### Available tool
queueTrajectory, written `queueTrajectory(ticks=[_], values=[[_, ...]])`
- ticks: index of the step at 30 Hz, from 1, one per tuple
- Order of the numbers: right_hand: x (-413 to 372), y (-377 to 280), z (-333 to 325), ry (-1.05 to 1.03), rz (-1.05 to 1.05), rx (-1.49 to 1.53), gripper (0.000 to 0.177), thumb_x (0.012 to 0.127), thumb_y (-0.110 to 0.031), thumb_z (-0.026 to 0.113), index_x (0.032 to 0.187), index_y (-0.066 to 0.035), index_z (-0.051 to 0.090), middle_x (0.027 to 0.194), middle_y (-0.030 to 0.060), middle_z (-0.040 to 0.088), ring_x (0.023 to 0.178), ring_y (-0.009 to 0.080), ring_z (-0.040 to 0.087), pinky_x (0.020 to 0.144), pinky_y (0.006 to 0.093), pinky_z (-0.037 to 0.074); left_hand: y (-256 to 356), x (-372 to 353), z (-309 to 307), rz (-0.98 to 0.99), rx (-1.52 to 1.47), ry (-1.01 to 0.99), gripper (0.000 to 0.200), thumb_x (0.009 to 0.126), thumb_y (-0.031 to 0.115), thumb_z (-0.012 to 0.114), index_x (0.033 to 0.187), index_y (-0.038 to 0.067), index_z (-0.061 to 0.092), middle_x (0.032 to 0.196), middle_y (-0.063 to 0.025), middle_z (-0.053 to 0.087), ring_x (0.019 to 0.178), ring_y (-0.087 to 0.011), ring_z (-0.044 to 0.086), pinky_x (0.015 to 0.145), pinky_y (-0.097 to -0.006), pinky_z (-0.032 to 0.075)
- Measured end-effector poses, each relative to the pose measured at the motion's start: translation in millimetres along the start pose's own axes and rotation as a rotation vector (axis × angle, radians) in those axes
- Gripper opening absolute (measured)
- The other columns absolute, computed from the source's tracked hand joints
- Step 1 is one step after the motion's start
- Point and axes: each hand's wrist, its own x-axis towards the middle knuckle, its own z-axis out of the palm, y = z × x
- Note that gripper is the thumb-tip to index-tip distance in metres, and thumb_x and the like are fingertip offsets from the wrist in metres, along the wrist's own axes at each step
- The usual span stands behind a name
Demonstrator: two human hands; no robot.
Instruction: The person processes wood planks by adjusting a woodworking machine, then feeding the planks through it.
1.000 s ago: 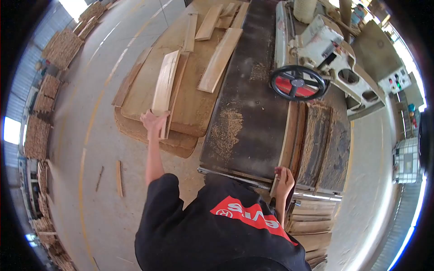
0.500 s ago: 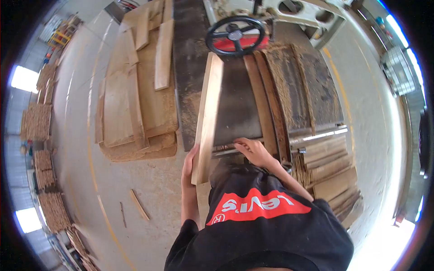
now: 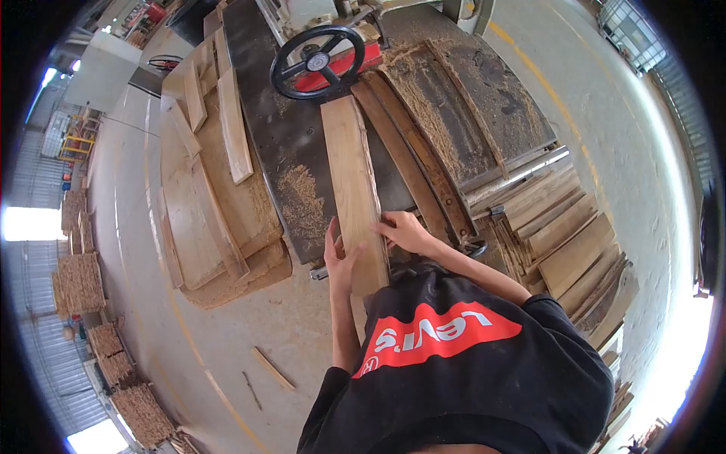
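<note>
A long pale wooden plank (image 3: 349,178) lies broad face up, pointing away from my body over the dark machine table (image 3: 265,98). Its right edge looks rough, like bark. My left hand (image 3: 342,259) grips the plank's left edge near the close end, thumb on top. On the opposite edge, my right hand (image 3: 405,232) holds the plank with bent fingers, some of them hidden behind the wood. Just right of the plank runs a rusty metal guide rail (image 3: 423,155). Past its far end stands a black handwheel (image 3: 318,62) on a red part of the machine.
Left of the machine, a sawdust-covered board stack (image 3: 219,181) carries several loose strips. Stacked planks (image 3: 567,242) stand at the right by a metal bar (image 3: 522,178). Sawdust (image 3: 300,198) lies on the table, and thin offcuts (image 3: 272,368) are on the floor.
The plank has turned from its narrow side to broad face up and shifted nearer the rail. My right hand has moved from the table edge onto the plank. The camera view has swung.
</note>
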Motion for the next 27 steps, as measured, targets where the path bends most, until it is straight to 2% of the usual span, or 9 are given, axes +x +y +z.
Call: queueTrajectory(ticks=[3,6,9,10,14,17,18,23,27], values=[[-10,-11,-22,0.274,-0.314,-0.498,0.048,0.103,-0.034,0.071,0.129,0.005,0.065,0.132,0.0303,0.068,0.127,0.0356,0.07,0.096,0.0493,0.058,12,2,15,-0.04,-0.022,-0.025,0.093,0.089,0.001,0.087,0.166,-0.001,0.035,0.137,-0.0187,0.07,0.124,-0.0242,0.069,0.105,-0.0374,0.056],[-9,5,-44,0.622,-0.491,-1.125,0.061,0.103,-0.025,0.065,0.154,0.004,0.05,0.163,0.03,0.044,0.156,0.0429,0.038,0.128,0.0577,0.03,-6,8,14,-0.052,-0.011,0.028,0.096,0.085,-0.001,0.089,0.166,-0.001,0.036,0.134,-0.0185,0.072,0.12,-0.0241,0.072,0.103,-0.0371,0.057],[-13,24,-53,0.439,-0.356,-1.12,0.081,0.104,-0.027,0.061,0.169,0.003,0.024,0.178,0.0262,0.016,0.167,0.0417,0.008,0.134,0.0616,0.003,-11,8,16,-0.033,0.023,0.03,0.093,0.085,0.0,0.09,0.164,0.0,0.039,0.133,-0.0172,0.073,0.118,-0.024,0.072,0.102,-0.0375,0.058],[-5,29,-47,0.486,-0.217,-1.582,0.088,0.096,-0.024,0.065,0.169,0.005,0.026,0.176,0.0288,0.021,0.165,0.0462,0.015,0.133,0.0628,0.008,-4,6,20,-0.064,0.042,0.055,0.091,0.085,0.0,0.089,0.162,0.0,0.042,0.134,-0.0163,0.072,0.119,-0.0238,0.072,0.102,-0.0377,0.058],[-11,8,-44,0.361,-0.141,-1.641,0.093,0.089,-0.014,0.069,0.167,0.011,0.023,0.167,0.0374,0.034,0.156,0.0583,0.03,0.133,0.0648,0.009,9,9,31,-0.149,0.056,0.09,0.09,0.083,0.002,0.092,0.16,0.0,0.046,0.136,-0.0152,0.071,0.12,-0.0237,0.071,0.102,-0.0386,0.058],[-15,-25,-45,0.289,-0.07,-1.451,0.097,0.088,-0.013,0.076,0.165,0.015,0.023,0.166,0.0399,0.034,0.149,0.0618,0.04,0.127,0.0637,0.031,14,12,37,-0.124,0.121,0.085,0.092,0.08,0.0,0.093,0.159,-0.003,0.045,0.132,-0.0151,0.073,0.115,-0.023,0.073,0.101,-0.0377,0.059],[-28,-53,-58,0.327,-0.031,-0.946,0.087,0.087,-0.007,0.072,0.162,0.014,0.032,0.154,0.0385,0.051,0.131,0.0514,0.062,0.106,0.0499,0.056,15,15,38,-0.067,0.135,0.059,0.094,0.08,0.0,0.093,0.16,-0.003,0.044,0.134,-0.0148,0.072,0.116,-0.0225,0.073,0.101,-0.0371,0.059],[-41,4,-135,0.495,-0.28,0.198,0.074,0.086,-0.01,0.075,0.154,0.009,0.052,0.118,0.0228,0.078,0.109,0.0159,0.072,0.088,0.031,0.058,3,21,54,0.005,0.158,-0.016,0.106,0.077,0.002,0.096,0.165,-0.005,0.037,0.14,-0.0129,0.069,0.121,-0.0205,0.07,0.103,-0.0356,0.057],[-68,41,-152,0.63,-0.459,-0.051,0.066,0.09,-0.002,0.069,0.153,0.008,0.054,0.122,0.0142,0.077,0.103,0.0129,0.069,0.091,0.029,0.055,-22,28,69,0.012,0.13,0.047,0.11,0.076,0.004,0.097,0.166,-0.004,0.035,0.14,-0.011,0.069,0.122,-0.0203,0.069,0.107,-0.0364,0.056]])
